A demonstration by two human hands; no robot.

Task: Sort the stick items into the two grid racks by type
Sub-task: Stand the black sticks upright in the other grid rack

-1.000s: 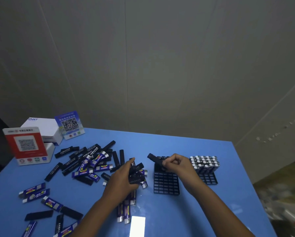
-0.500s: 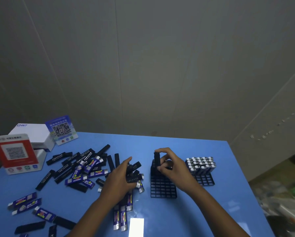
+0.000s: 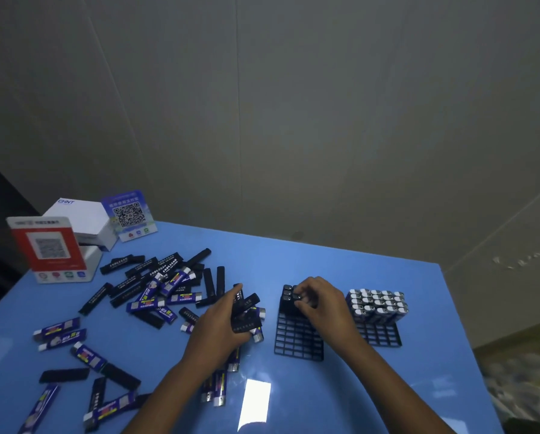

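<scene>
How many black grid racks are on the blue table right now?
2. One black grid rack sits at centre, under the right hand, holding a few black sticks at its far end. The other grid rack stands right of it, largely filled with silver-capped sticks.

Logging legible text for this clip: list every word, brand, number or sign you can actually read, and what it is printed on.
"CHNT": blue brand mark on top of the white box.
Red QR sign: code and header line, too blurred to read.
Blue QR sign: code and header characters, too small to read.
Black sticks and blue sticks: printed lettering, unreadable.
</scene>
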